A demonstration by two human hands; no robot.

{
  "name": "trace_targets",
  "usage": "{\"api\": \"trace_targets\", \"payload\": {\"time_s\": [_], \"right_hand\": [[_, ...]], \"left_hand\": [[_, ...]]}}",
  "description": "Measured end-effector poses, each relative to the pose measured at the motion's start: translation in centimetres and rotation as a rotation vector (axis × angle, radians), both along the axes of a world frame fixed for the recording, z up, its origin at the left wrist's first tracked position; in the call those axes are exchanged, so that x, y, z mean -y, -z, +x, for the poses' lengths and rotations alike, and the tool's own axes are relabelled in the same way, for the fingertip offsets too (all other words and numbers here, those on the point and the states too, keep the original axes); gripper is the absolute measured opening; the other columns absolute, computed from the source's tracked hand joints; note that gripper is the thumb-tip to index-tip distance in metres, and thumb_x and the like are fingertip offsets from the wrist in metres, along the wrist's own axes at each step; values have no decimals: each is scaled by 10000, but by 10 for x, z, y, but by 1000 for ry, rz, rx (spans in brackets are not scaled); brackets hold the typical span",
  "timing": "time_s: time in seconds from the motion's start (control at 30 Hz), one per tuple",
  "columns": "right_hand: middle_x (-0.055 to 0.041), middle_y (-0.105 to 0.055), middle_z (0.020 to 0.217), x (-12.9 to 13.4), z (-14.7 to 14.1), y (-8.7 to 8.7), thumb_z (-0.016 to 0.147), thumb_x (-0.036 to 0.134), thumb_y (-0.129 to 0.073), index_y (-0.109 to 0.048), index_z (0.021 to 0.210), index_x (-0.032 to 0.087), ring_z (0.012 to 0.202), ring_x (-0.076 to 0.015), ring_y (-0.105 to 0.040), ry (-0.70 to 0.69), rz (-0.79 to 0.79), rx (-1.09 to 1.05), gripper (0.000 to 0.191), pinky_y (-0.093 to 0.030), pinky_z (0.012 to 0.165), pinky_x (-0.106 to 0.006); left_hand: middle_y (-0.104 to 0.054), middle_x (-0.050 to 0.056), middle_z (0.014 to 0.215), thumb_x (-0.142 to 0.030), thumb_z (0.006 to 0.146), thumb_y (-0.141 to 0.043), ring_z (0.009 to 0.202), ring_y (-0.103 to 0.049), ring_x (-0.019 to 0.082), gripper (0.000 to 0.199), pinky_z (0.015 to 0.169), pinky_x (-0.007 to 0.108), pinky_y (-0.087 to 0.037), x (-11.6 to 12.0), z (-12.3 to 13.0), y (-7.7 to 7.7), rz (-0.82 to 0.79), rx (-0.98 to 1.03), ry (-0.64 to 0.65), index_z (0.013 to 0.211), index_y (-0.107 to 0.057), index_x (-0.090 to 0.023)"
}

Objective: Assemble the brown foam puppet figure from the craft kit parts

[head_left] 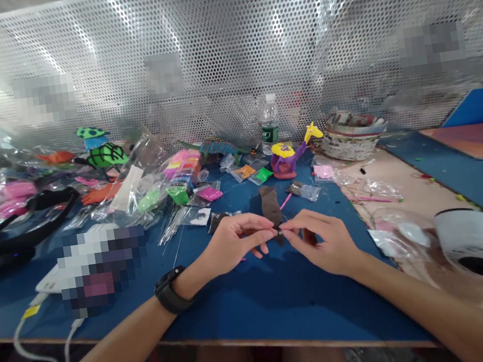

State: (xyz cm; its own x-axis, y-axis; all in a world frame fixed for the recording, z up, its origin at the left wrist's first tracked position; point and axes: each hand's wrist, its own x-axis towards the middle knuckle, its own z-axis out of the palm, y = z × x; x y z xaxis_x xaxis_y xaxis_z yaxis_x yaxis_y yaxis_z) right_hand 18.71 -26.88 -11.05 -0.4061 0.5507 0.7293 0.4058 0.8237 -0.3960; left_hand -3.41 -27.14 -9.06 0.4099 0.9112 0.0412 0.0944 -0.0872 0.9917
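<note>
Both hands meet at the middle of the blue work surface, fingertips almost touching. My left hand (242, 236), with a dark watch (173, 289) on its wrist, pinches one side of a small dark piece (278, 230) with a light spot on it. From the other side my right hand (324, 241) pinches the same piece; its material is too small to make out. Just beyond the fingertips lies a flat brown strip (268, 202), partly hidden by the hands. A thin pink stick (286, 201) lies to its right, beside a clear packet with dark contents (304, 190).
Behind stand a water bottle (268, 126), a purple-and-yellow giraffe figure (286, 160) and a paper-covered basket (350, 137). Bagged coloured clay (183, 168) and thin wires (173, 223) lie left, near a white power strip (57, 273). A white roll-shaped container (476, 238) sits right.
</note>
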Motion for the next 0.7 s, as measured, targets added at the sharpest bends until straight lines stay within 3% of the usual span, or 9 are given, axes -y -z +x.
{"api": "trace_targets", "payload": {"time_s": [0.37, 0.7], "right_hand": [[-10, -675, 794, 3, -6, -1, 918, 207, -644, -709, 969, 206, 489, -60, -515, -36, 5, -38, 83, -439, 486, -200], [-6, -678, 791, 3, -7, -1, 918, 233, -660, -735, 1003, 216, 500, -64, -524, -40, 8, -32, 115, -449, 489, -200]], "left_hand": [[-668, 14, 645, -423, 871, -686, 580, -644, 112, 341, 514, 198, -568, -1, 1, 3, 6, 11, 46, 1035, -734, -128], [-721, 36, 750, -403, 845, -726, 606, -665, 117, 390, 520, 193, -552, 0, 1, 4, -41, 15, 40, 1127, -674, -138]]}}
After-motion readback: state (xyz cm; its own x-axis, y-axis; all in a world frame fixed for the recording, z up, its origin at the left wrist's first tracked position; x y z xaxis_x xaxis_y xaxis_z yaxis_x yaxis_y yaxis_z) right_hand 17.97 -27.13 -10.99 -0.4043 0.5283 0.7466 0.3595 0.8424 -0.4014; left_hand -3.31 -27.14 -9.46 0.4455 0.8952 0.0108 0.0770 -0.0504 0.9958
